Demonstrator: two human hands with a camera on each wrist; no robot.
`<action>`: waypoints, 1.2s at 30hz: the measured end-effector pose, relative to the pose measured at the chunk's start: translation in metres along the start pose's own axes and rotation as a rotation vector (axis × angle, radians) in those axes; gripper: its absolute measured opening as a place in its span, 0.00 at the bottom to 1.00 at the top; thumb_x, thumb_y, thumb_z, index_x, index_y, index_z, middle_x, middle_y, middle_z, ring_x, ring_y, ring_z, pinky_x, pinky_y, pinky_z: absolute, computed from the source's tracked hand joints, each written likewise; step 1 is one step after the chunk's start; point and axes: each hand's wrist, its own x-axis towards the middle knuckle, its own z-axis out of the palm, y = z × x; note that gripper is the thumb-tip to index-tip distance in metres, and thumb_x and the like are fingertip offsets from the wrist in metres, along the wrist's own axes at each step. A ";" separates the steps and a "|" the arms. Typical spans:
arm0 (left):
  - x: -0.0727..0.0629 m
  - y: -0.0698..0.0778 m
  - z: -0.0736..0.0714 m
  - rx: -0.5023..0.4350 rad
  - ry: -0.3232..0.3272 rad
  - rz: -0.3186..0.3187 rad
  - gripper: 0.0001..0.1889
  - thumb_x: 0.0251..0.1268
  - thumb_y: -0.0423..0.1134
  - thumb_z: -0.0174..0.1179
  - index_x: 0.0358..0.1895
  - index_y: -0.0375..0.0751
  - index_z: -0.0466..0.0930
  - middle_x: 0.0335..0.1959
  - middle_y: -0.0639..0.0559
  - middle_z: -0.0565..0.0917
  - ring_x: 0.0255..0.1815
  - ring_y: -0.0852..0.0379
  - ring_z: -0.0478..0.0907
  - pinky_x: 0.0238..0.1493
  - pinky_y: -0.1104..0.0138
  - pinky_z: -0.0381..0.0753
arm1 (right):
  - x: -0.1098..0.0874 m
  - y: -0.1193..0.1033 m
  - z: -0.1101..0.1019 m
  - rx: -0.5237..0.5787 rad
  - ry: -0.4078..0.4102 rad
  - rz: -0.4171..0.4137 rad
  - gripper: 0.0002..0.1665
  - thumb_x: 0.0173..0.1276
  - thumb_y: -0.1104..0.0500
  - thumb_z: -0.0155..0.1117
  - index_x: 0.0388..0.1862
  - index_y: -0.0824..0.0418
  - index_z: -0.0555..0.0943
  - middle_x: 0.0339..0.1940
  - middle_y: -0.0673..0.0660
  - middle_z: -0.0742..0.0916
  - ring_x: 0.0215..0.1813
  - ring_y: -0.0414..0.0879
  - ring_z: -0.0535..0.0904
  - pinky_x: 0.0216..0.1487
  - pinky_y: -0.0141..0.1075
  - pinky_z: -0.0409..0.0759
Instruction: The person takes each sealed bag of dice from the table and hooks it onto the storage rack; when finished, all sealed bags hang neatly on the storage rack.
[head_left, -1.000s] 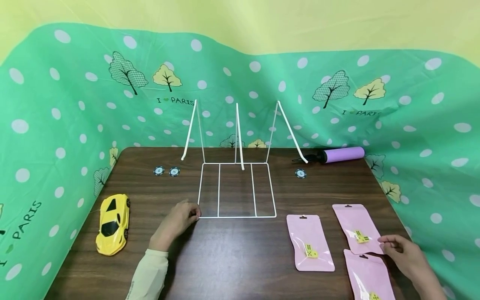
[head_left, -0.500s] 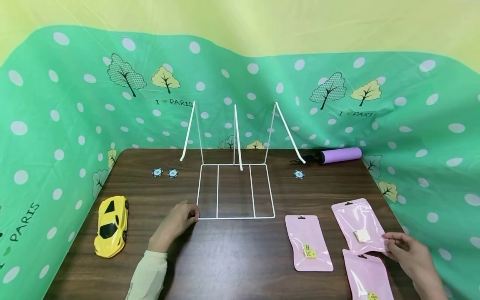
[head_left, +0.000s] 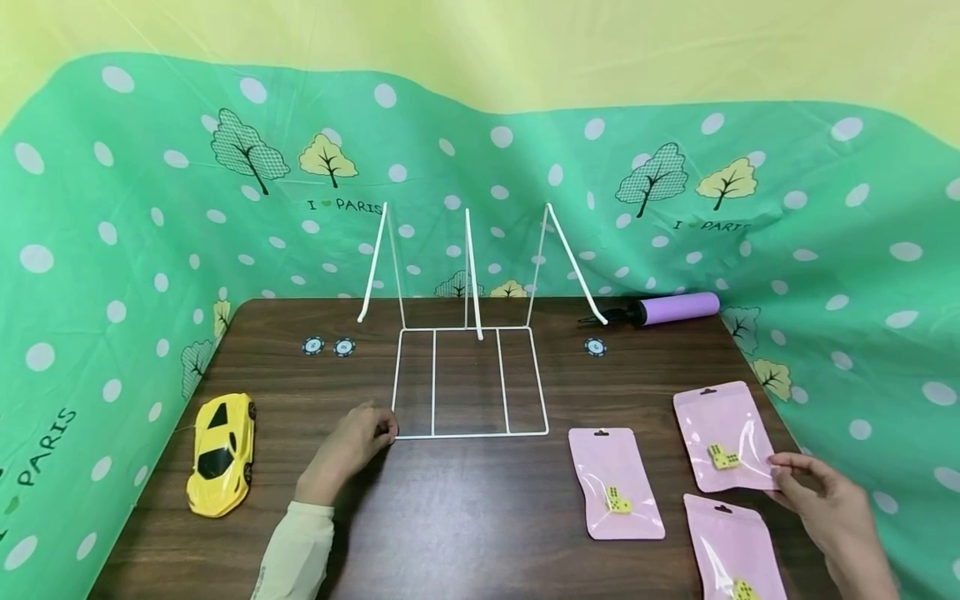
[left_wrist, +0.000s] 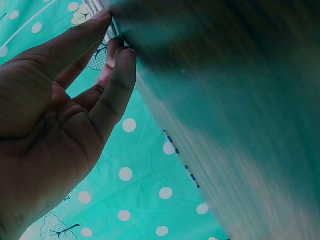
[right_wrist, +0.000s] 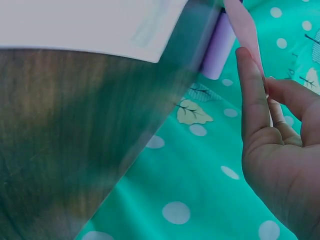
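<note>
Dark brown woodgrain table (head_left: pixel 465 517), white wire rack (head_left: pixel 468 379), yellow toy car (head_left: pixel 220 454), three pink pouches (head_left: pixel 615 483), purple pump (head_left: pixel 678 307), green white-dotted cloth (head_left: pixel 112 250) with trees.

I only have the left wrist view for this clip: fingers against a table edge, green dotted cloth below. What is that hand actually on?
Observer: In the head view the left hand pinches the near left corner of a white wire rack standing on the brown table.
Operator: And the other hand?
Observer: The right hand pinches the near right corner of a pink pouch, the farthest right of three pouches.
Operator: Anything inside it?
Observer: Yellow dice show through its clear front.
Operator: What lies left of the hand I see?
Observer: A yellow toy car, apart from it, near the table's left edge.
</note>
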 end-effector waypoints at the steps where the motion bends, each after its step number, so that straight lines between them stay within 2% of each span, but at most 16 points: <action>1: 0.000 0.000 0.000 0.000 0.000 0.000 0.13 0.68 0.24 0.71 0.30 0.44 0.81 0.28 0.56 0.82 0.57 0.36 0.84 0.61 0.43 0.81 | -0.001 -0.001 0.000 0.025 0.000 -0.008 0.10 0.83 0.68 0.58 0.47 0.60 0.86 0.36 0.29 0.83 0.36 0.27 0.83 0.40 0.28 0.86; 4: 0.000 0.001 0.000 0.006 0.003 0.008 0.13 0.68 0.24 0.71 0.30 0.44 0.81 0.28 0.56 0.81 0.52 0.41 0.84 0.57 0.45 0.82 | -0.005 -0.007 0.000 0.102 0.014 -0.003 0.17 0.82 0.69 0.58 0.42 0.48 0.86 0.36 0.31 0.83 0.37 0.28 0.82 0.39 0.26 0.85; 5: 0.000 0.001 -0.001 0.007 0.004 0.012 0.13 0.68 0.24 0.71 0.30 0.44 0.81 0.28 0.56 0.81 0.51 0.41 0.84 0.58 0.45 0.82 | -0.006 -0.009 -0.001 0.124 0.020 0.002 0.19 0.82 0.70 0.59 0.41 0.46 0.86 0.36 0.32 0.83 0.36 0.28 0.82 0.38 0.26 0.85; 8: 0.000 0.001 -0.001 0.006 0.003 0.012 0.12 0.68 0.24 0.71 0.30 0.43 0.81 0.28 0.56 0.81 0.51 0.41 0.84 0.58 0.45 0.81 | -0.008 -0.018 0.001 0.127 0.048 0.023 0.19 0.82 0.68 0.59 0.40 0.43 0.86 0.37 0.33 0.82 0.36 0.28 0.82 0.39 0.26 0.85; 11: 0.000 0.001 -0.002 0.007 0.008 0.014 0.12 0.68 0.24 0.71 0.30 0.43 0.81 0.28 0.56 0.81 0.52 0.40 0.84 0.57 0.46 0.81 | -0.009 -0.025 0.002 0.127 0.067 0.034 0.18 0.82 0.68 0.59 0.41 0.45 0.86 0.38 0.34 0.81 0.34 0.29 0.83 0.39 0.26 0.85; 14: 0.001 0.000 -0.002 0.008 0.011 0.017 0.12 0.68 0.25 0.71 0.30 0.44 0.81 0.28 0.56 0.80 0.44 0.45 0.82 0.49 0.51 0.81 | -0.011 -0.028 0.002 0.171 0.070 0.029 0.18 0.82 0.69 0.60 0.41 0.45 0.86 0.39 0.36 0.81 0.34 0.29 0.84 0.38 0.25 0.85; 18: 0.001 -0.001 0.000 0.009 0.013 0.025 0.13 0.67 0.25 0.72 0.30 0.44 0.81 0.28 0.57 0.80 0.39 0.51 0.78 0.45 0.54 0.80 | -0.013 -0.028 0.004 0.262 0.054 -0.018 0.18 0.81 0.69 0.62 0.41 0.46 0.88 0.40 0.37 0.83 0.34 0.30 0.85 0.39 0.25 0.85; 23: 0.000 -0.001 0.001 0.004 0.002 0.002 0.13 0.67 0.25 0.71 0.30 0.45 0.80 0.28 0.56 0.80 0.41 0.51 0.79 0.46 0.53 0.80 | -0.016 -0.032 0.004 0.394 0.048 -0.040 0.19 0.80 0.72 0.61 0.42 0.48 0.89 0.41 0.38 0.85 0.34 0.31 0.86 0.38 0.26 0.85; 30: -0.002 -0.001 0.001 -0.008 -0.013 -0.014 0.12 0.69 0.25 0.71 0.30 0.45 0.81 0.29 0.56 0.80 0.39 0.52 0.77 0.45 0.54 0.80 | -0.017 -0.043 0.008 0.463 0.096 -0.009 0.17 0.80 0.71 0.62 0.44 0.49 0.88 0.45 0.37 0.85 0.37 0.30 0.86 0.39 0.25 0.85; 36: -0.003 -0.002 0.000 -0.005 -0.004 0.004 0.12 0.69 0.26 0.71 0.30 0.44 0.81 0.31 0.53 0.79 0.35 0.56 0.75 0.41 0.57 0.79 | -0.018 -0.039 0.012 0.580 0.067 -0.077 0.15 0.78 0.73 0.63 0.46 0.54 0.89 0.47 0.42 0.87 0.39 0.32 0.88 0.40 0.27 0.86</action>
